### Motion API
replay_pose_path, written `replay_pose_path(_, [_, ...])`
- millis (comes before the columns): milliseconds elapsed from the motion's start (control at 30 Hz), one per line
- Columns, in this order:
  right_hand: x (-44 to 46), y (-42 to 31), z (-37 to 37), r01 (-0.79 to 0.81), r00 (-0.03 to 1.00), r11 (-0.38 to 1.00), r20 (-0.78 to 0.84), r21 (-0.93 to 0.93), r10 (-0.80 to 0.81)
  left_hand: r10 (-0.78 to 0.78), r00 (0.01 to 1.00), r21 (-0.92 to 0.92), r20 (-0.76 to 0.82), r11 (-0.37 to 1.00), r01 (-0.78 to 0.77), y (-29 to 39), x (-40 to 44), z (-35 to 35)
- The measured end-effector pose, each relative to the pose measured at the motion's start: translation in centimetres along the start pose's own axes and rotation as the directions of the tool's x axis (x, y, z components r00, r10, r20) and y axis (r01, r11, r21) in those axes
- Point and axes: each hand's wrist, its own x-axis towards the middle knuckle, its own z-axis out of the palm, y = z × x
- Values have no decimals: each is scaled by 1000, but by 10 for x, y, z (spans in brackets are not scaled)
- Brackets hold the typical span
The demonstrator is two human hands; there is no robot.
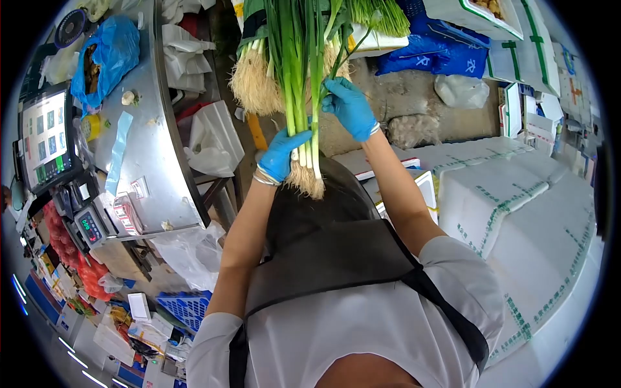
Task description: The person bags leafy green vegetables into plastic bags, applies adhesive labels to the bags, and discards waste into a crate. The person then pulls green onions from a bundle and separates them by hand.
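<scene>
A bunch of long green stalks with white stems and pale hanging roots (299,103) is in front of me. My left hand (279,154), in a blue glove, is wrapped round the white stems just above the roots. To the right of the bunch, my right hand (350,108), also blue-gloved, is closed with its fingertips pinching a thin green leaf (337,64). More rooted stalks (255,76) lie behind at the upper left of the bunch. Trimmed green stems (381,14) are at the top.
At the left stands a metal table (152,142) with a blue plastic bag (118,55), a screen (46,137) and a scale (90,226). White foam boxes (537,226) fill the right side. Blue bags (433,48) lie at the upper right, near a clear plastic bag (462,91).
</scene>
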Motion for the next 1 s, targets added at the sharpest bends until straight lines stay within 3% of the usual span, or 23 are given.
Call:
replay_pose_path(100, [13, -7, 12, 65, 992, 990, -98, -122, -77, 8, 1000, 59, 23, 998, -10, 1, 0, 1])
replay_pose_path(200, [27, -14, 30, 77, 994, 991, -74, -113, -85, 3, 1000, 107, -25, 994, 0, -2, -2, -6])
replay_pose_path(333, [-10, -16, 30, 74, 984, 992, 172, -101, -56, 36, 996, 69, -76, 997, -31, -2, 6, -18])
replay_pose_path(433, [-48, -10, 13, -97, 964, 995, 249, 2, 93, 69, 989, 83, -129, 995, -59, -2, 10, -24])
replay_pose_path(533, [-37, -3, 16, -83, 995, 870, 7, -486, 99, 124, 984, 161, -127, 982, -102, -3, 15, -23])
replay_pose_path(633, [-8, 17, 33, -163, 981, 722, -34, -673, 189, 210, 969, 270, -133, 948, -168, -10, 20, -15])
replay_pose_path(667, [0, 30, 31, -63, 996, 769, 4, -636, 85, 252, 958, 308, -136, 930, -201, -11, 22, -12])
replay_pose_path(733, [1, 30, 31, -73, 997, 744, -31, -665, 70, 327, 934, 349, -143, 900, -262, -17, 29, -16])
replay_pose_path(767, [-1, 31, 31, -82, 997, 729, -53, -680, 63, 324, 929, 435, -177, 873, -222, -20, 32, -20])
replay_pose_path(867, [-13, 39, 29, 37, 987, 488, -44, -872, -154, 333, 902, 650, -274, 755, -81, -26, 36, -20])
replay_pose_path(933, [-28, 29, 29, 143, 988, 434, 99, -890, -122, 349, 872, 758, -344, 651, 38, -30, 40, -19])
replay_pose_path(967, [-40, 23, 30, 195, 981, 409, 169, -891, -99, 400, 857, 758, -327, 652, -15, -32, 43, -23])
replay_pose_path(1000, [-57, 18, 35, 8, 993, 588, 78, -808, 94, 449, 838, 757, -311, 649, -67, -35, 47, -29])
